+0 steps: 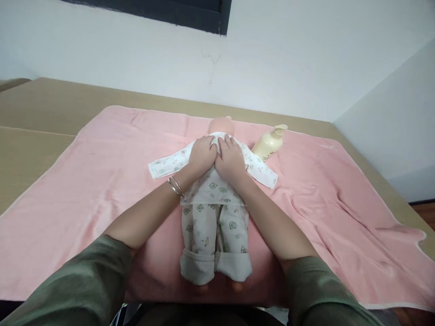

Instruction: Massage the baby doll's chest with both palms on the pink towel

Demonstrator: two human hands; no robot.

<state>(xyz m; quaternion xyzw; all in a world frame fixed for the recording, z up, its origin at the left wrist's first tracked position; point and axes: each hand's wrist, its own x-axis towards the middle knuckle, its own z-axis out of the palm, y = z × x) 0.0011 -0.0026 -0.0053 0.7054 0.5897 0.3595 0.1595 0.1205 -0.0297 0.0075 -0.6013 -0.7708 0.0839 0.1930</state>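
A baby doll (221, 125) lies stretched out on a pink blanket, its head away from me and its feet toward me. It wears a white long-sleeved top (214, 188) and matching trousers (200, 226) with rolled cuffs, both printed with small green animals. My left hand (203, 156) rests flat on the upper part of the doll's trunk, fingers extended. Beside it, my right hand (231, 158) lies flat too, the thumbs meeting near the middle. Neither hand grips anything. Both sleeves of the top spread out sideways.
A cream pump bottle (269, 144) lies tilted beside the doll's right-hand sleeve. The pink blanket (102, 181) covers much of the wooden table (61, 102) and has folds on the right. Behind the table stands a white wall (272, 59) with a dark frame (190, 16).
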